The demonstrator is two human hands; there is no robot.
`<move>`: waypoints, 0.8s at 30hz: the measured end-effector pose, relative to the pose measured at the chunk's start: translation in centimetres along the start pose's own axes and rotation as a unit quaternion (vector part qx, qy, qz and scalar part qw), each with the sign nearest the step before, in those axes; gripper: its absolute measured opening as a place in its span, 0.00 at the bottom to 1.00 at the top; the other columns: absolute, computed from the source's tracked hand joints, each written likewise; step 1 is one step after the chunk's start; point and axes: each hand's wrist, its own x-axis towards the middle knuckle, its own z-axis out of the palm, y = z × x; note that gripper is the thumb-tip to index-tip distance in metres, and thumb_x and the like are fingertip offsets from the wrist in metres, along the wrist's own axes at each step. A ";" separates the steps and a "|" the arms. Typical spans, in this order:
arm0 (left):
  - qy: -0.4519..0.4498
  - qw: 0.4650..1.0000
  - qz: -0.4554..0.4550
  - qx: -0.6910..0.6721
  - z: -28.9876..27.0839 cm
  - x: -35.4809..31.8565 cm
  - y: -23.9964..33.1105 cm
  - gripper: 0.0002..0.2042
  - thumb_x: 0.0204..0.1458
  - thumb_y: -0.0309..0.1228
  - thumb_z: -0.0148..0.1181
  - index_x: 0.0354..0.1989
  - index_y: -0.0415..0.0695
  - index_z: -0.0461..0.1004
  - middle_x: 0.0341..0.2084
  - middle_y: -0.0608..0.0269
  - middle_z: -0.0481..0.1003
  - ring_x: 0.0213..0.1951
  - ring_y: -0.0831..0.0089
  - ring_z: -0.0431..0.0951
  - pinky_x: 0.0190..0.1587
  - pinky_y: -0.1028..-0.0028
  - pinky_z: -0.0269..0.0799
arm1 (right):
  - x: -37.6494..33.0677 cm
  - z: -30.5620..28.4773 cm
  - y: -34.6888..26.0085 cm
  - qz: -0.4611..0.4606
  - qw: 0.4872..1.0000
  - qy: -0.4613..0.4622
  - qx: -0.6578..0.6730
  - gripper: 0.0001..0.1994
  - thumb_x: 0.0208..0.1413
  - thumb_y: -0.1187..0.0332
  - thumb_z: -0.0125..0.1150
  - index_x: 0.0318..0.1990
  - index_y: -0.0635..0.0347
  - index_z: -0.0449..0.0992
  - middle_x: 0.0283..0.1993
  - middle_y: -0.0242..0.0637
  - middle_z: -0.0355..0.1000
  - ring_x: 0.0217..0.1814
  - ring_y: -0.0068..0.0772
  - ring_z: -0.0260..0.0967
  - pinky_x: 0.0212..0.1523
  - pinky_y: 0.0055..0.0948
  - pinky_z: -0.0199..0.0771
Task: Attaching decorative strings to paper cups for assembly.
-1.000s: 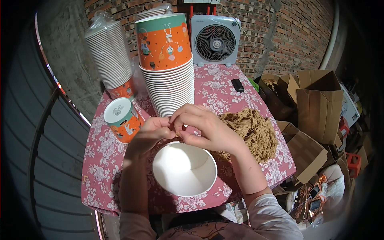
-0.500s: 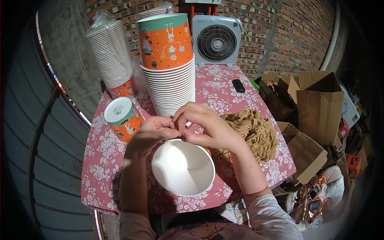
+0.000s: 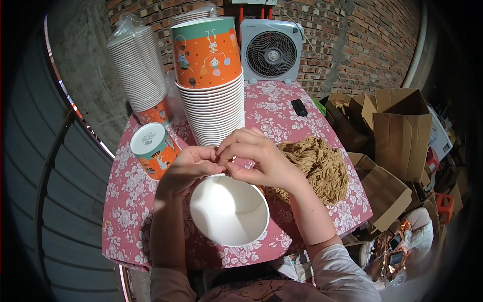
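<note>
A white-lined paper bucket (image 3: 230, 216) lies tilted on the table, its open mouth facing me. At its far rim my left hand (image 3: 190, 168) and my right hand (image 3: 256, 156) meet, fingertips pinched close together. A tiny tan bit shows between the fingertips, too small to name. Right of the bucket, beside my right forearm, lies a heap of tan cords (image 3: 317, 168). To the left, near my left hand, an orange and green bucket (image 3: 156, 156) stands upside down. Behind my hands rises a tall stack of paper buckets (image 3: 211, 110), the top one upside down.
A second bucket stack (image 3: 138, 68) in clear plastic stands at the back left. A grey box fan (image 3: 273, 53) and a small black object (image 3: 300, 107) are toward the back. Cardboard boxes (image 3: 402, 143) crowd the right side. A flowered pink cloth (image 3: 269, 98) covers the table.
My fingers have shifted slightly at the bucket's rim, and the small white patch between my right fingers is now mostly covered. The bucket keeps its place.
</note>
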 end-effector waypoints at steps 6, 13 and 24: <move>-0.016 1.000 0.007 -0.007 0.1 0.1 0.0 0.13 0.55 0.30 0.68 0.44 0.33 0.79 0.35 0.62 0.81 0.33 0.80 0.80 0.38 0.80 0.77 | -0.1 0.2 0.0 0.019 1.000 0.002 0.011 0.05 0.47 0.73 0.66 0.33 0.56 0.78 0.42 0.31 0.78 0.47 0.34 0.76 0.50 0.34 0.67; -0.003 1.000 -0.006 0.005 0.7 -0.2 0.5 0.14 0.56 0.31 0.68 0.44 0.32 0.80 0.34 0.63 0.81 0.34 0.80 0.80 0.38 0.81 0.76 | 0.0 0.3 0.4 0.016 0.997 0.006 0.077 0.06 0.47 0.73 0.63 0.33 0.60 0.77 0.43 0.36 0.77 0.48 0.38 0.75 0.51 0.37 0.72; -0.017 1.000 0.013 -0.004 0.5 0.0 0.4 0.13 0.55 0.28 0.67 0.44 0.33 0.80 0.34 0.64 0.81 0.32 0.82 0.78 0.37 0.81 0.74 | 0.0 0.1 0.7 0.033 0.986 -0.020 0.160 0.06 0.52 0.73 0.63 0.37 0.63 0.78 0.48 0.41 0.75 0.51 0.39 0.73 0.55 0.37 0.73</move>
